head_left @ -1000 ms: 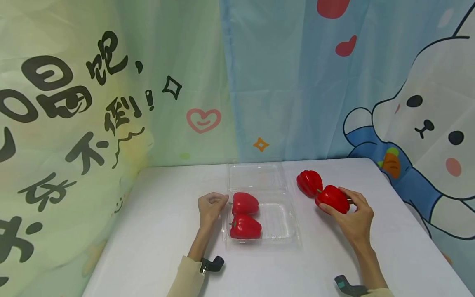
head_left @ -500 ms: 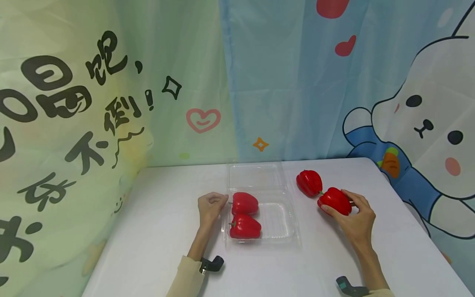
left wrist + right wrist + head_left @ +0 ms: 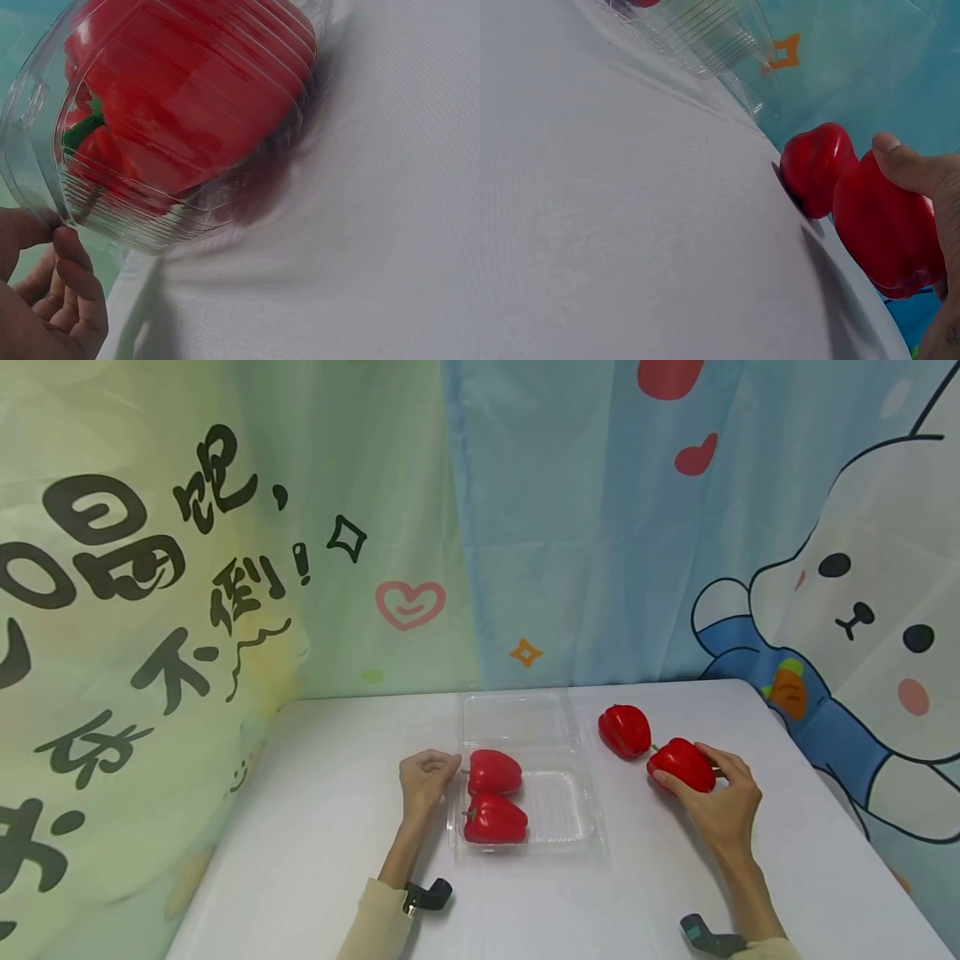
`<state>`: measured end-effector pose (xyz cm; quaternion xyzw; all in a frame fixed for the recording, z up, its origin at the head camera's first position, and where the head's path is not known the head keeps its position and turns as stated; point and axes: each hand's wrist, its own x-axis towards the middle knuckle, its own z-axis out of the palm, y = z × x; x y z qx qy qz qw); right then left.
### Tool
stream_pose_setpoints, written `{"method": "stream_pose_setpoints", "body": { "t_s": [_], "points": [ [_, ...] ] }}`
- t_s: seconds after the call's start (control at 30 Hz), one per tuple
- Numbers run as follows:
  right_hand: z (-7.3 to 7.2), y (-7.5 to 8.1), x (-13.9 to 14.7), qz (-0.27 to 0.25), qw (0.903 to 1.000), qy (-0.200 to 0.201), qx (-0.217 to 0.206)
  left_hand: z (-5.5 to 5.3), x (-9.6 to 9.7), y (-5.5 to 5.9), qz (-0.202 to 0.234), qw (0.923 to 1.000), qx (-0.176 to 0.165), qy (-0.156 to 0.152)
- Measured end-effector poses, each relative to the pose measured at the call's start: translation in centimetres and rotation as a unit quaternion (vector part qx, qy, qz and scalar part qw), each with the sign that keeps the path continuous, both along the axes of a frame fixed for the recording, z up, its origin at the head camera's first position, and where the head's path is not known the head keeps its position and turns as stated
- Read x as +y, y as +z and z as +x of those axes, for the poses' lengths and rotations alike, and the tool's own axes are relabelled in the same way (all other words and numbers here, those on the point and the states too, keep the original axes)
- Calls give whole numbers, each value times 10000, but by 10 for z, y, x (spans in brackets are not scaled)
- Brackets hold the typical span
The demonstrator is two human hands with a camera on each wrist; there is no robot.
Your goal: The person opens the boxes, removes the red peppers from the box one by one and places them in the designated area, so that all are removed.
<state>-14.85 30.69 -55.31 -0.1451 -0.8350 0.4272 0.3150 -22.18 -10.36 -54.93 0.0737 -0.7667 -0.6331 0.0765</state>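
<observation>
Fingers and thumb of the right hand hold a red bell pepper between them, on the right side of the white table. Its green stem points left and far, toward a loose red pepper lying on the table just beyond. Compared with a second ago, the held pepper and the right hand have shifted slightly right and nearer; whether the pepper's underside touches the table I cannot tell.

Thumb and forefinger of the left hand are closed narrowly, pinching the left rim of a clear plastic container. That hand has stayed in place, and so has the container, its lid folded open toward the far edge of the table. Two more peppers sit in the container's left half, a far one and a near one, side by side with their stems pointing left; both lie as they did earlier. The loose pepper is likewise unmoved. Behind the table hangs a printed curtain, with a white cartoon animal at the right
</observation>
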Motion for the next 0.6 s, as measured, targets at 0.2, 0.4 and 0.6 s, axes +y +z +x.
{"method": "stream_pose_setpoints", "body": {
  "t_s": [0.2, 0.4, 0.6],
  "points": [
    [-2, -3, 2, -82, 9998, -172, -98, 0, 0, 0, -16, 10000, 13, -6],
    [-3, -4, 3, -151, 9991, -311, -255, 0, -1, -1, -68, 10000, 21, -10],
    [-6, -6, 5, -225, 9985, -388, -328, 0, -1, 0, -49, 10000, 37, -15]
  ]
}}
